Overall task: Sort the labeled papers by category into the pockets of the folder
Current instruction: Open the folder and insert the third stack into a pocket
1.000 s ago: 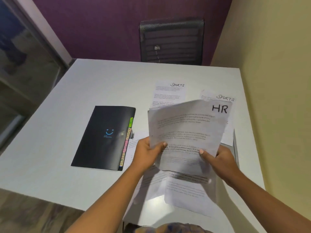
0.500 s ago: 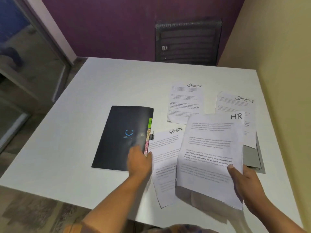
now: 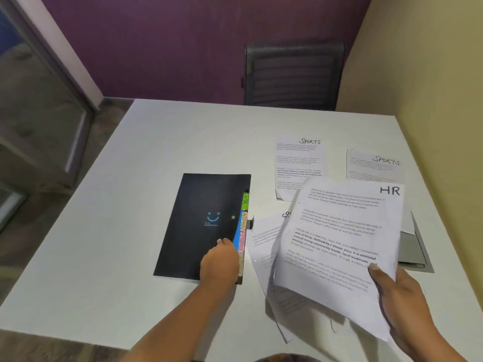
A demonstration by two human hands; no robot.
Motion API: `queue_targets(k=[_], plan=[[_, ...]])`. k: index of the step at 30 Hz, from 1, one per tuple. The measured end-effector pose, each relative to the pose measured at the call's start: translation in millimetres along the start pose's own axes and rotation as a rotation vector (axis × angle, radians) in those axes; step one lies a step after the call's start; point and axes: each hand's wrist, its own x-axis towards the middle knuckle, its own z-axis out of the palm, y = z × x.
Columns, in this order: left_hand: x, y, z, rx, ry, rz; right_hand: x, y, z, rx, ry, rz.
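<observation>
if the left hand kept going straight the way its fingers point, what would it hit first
Resting on the black smiley-printed folder, the left hand would probably meet the small round snap button near the cover's right edge first; the exact line is hard to judge.

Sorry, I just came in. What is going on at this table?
A person is sorting labeled papers into a black folder. The right hand holds up the HR sheet. The left hand rests on the folder's tabbed edge; the folder looks closed. Two SPORTS sheets lie on the table, a third sheet partly hidden beneath the HR one.
</observation>
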Motion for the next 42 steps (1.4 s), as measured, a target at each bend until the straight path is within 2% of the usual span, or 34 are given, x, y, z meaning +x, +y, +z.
queue_targets(k=[7, 14, 20, 26, 34, 38, 42], plan=[[-23.4, -32.5, -39.5, -0.247, 0.122, 0.060, -1.2, -34.5, 65.9, 0.021, -0.082, -0.093], [-41.0, -44.3, -47.7, -0.622, 0.261, 0.062, 16.5, -54.2, 136.6, -0.494, -0.145, -0.376], [-48.4, -46.1, -59.6, -0.587, 0.270, 0.053, 14.3, -56.1, 143.9, -0.653, -0.054, -0.481], [-44.8, -43.9, -54.0, -0.644, 0.281, 0.045, 0.0, -70.0, 157.1, -0.660, -0.157, -0.528], [-39.6, -35.7, -57.0, -0.651, 0.342, 0.013, -18.7, -80.1, 161.7, -0.675, -0.211, -0.629], [-44.3, -35.0, -56.8, -0.676, 0.319, 0.026, -11.1, -78.9, 176.2, -0.787, -0.264, -0.585], [-47.5, -35.2, -57.1, -0.670, 0.311, 0.022, -2.0, -79.1, 191.3, -0.771, -0.319, -0.514]])
